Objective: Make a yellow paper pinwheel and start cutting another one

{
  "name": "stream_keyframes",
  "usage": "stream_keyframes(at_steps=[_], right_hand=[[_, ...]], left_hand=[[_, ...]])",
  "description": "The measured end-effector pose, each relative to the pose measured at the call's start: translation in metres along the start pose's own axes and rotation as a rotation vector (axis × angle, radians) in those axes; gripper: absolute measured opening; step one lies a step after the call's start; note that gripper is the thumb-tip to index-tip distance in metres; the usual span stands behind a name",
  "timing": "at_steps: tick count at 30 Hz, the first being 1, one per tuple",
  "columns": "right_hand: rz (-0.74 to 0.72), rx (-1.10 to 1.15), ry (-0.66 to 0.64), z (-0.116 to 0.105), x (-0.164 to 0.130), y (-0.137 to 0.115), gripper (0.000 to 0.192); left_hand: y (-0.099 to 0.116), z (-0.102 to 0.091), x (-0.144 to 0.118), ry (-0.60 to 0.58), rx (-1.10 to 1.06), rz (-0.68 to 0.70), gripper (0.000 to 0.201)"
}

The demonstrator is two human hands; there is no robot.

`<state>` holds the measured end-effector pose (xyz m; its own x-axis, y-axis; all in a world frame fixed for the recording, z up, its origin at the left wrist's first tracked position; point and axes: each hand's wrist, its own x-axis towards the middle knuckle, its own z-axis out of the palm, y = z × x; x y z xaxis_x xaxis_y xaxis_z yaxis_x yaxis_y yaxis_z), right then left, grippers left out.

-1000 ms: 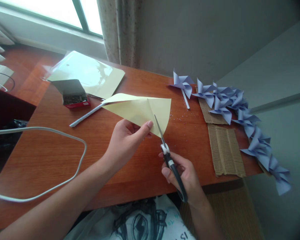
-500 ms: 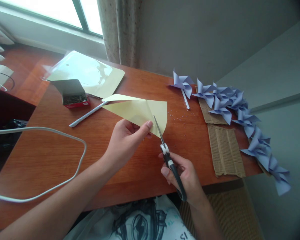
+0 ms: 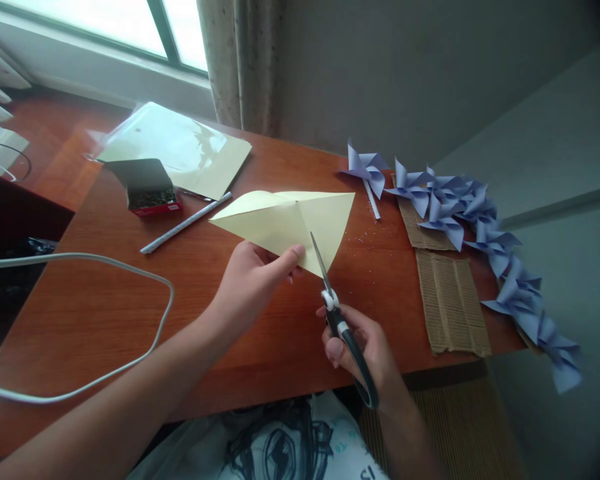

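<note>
Left hand [image 3: 250, 283] grip pinched on the folded yellow paper [image 3: 285, 223], held just above the surface [image 3: 105, 313] mid-way along its near edge, right hand [image 3: 365, 350] grip closed round the scissors [image 3: 337, 313], blades biting into the paper's near corner just right of the left thumb.

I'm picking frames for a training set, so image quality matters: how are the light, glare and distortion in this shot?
Head view: daylight from the window blows out the top left; glare whitens the plastic sleeve; the yellow paper, scissors, left hand and right hand are evenly lit and sharp; the wide lens bends the table edges, and the right corners darken.
</note>
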<state>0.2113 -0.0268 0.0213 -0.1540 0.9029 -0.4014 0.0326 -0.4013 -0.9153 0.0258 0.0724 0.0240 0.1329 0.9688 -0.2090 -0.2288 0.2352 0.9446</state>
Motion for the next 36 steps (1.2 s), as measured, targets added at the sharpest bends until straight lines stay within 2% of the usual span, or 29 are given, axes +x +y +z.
stream_keyframes(at_steps=[5,15,23,36], right_hand=[[0.001,0.001,0.011,0.0012,0.0007,-0.0032,0.052],[-0.061,0.014,0.014,0.0009,0.0017,0.0051,0.049],[-0.045,-0.003,0.025,0.003,0.0031,0.0017,0.05],[-0.025,-0.018,0.061,0.0047,0.0035,0.0028,0.047]], left_hand=[[0.0045,0.0031,-0.0022,-0.023,0.089,0.054,0.021],[0.0084,0.0066,-0.0062,-0.049,0.048,0.07,0.016],[0.0088,0.0066,-0.0066,-0.052,0.105,0.063,0.019],[0.0083,0.0067,-0.0055,-0.05,0.046,0.049,0.017]])
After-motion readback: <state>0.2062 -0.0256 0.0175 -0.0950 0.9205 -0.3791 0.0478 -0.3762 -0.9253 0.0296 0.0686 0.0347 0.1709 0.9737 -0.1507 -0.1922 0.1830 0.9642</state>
